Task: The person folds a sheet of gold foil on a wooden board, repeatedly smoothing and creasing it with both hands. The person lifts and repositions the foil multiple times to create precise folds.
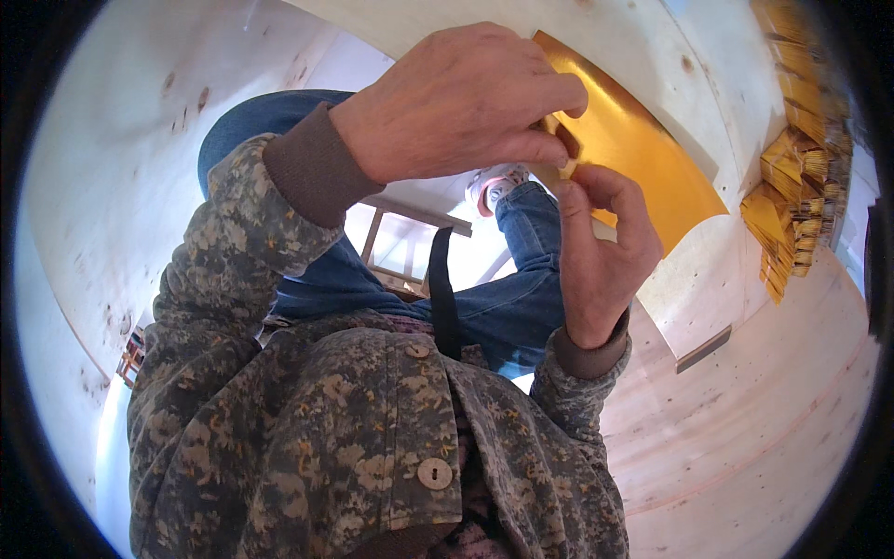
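Observation:
My left hand (456, 107) reaches in from the left, thumb and forefinger closed at the tips. Just below and to its right, my right hand (605, 242) is closed too, its thumb near its fingertips. Between them is a small folded piece of gold paper (570, 144) with a dark brown face, mostly hidden by the fingers. Both hands pinch it. Behind the hands a large shiny gold sheet (643, 140) lies on a pale wooden board (722, 275).
Stacked folded gold paper pieces (796, 186) stand along the board at the right. A narrow grey strip (703, 349) is at the board's near edge. Below are my jeans-clad legs (531, 247), a dark strap (443, 289) and a wooden frame (396, 247).

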### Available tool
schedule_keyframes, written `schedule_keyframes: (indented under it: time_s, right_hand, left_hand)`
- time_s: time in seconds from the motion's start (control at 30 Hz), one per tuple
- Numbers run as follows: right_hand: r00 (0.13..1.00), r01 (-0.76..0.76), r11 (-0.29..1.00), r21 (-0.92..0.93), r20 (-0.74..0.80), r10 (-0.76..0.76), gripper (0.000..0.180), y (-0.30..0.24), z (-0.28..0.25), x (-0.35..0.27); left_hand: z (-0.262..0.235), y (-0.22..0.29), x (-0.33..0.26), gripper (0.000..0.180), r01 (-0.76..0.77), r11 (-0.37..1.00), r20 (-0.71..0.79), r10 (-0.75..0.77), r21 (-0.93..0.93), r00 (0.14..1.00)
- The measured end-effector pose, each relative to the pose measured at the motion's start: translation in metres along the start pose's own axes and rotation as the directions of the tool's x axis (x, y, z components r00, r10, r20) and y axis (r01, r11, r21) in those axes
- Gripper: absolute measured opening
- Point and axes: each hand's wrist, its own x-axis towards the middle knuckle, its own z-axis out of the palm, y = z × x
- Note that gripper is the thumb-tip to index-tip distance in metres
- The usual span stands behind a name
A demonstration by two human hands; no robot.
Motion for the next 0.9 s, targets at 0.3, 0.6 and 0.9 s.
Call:
schedule_keyframes:
  time_s: [0.3, 0.6, 0.9]
  right_hand:
    - [0.952, -0.277, 0.898, 0.342, -0.027, 0.304, 0.005, 0.007, 0.008, 0.006]
    - [0.913, -0.342, 0.872, 0.350, -0.096, 0.397, 0.004, 0.012, 0.010, 0.011]
    - [0.910, -0.332, 0.868, 0.369, -0.118, 0.398, 0.005, 0.014, 0.009, 0.011]
  left_hand:
    - [0.003, -0.002, 0.009, 0.030, 0.094, 0.993, -0.025, -0.096, -0.067, 0.995]
    - [-0.002, 0.001, 0.008, 0.036, 0.037, 0.999, -0.181, -0.043, -0.035, 0.983]
    - [0.019, 0.023, -0.024, 0.049, -0.054, 0.961, -0.068, 0.075, 0.272, 0.995]
